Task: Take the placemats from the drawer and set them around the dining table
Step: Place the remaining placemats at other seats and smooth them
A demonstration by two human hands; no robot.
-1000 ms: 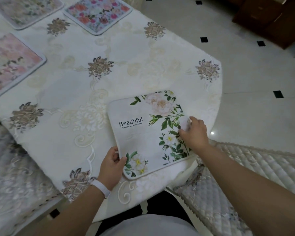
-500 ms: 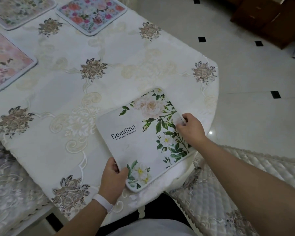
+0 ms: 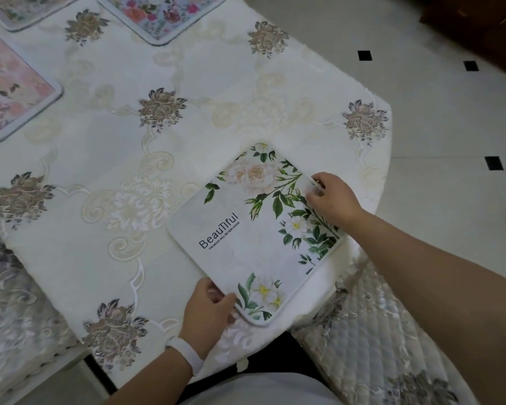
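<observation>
White fabric placemat (image 3: 254, 258) with printed flowers lies askew on the cream embroidered surface (image 3: 79, 258).
Left hand (image 3: 208, 312) pinches its near corner; right hand (image 3: 332, 201) grips the right corner.

Home dining rm, no doubt: desk (image 3: 383, 171) draped in embroidered floral cloth (image 3: 100, 252), quilted covers on the chairs (image 3: 371, 340) (image 3: 15, 311) either side. Glossy pale tile floor (image 3: 438, 223) w/ black insets, dark wood cabinet (image 3: 479, 24) far corner. Floral placemats (image 3: 164, 16) laid round the desk.
</observation>
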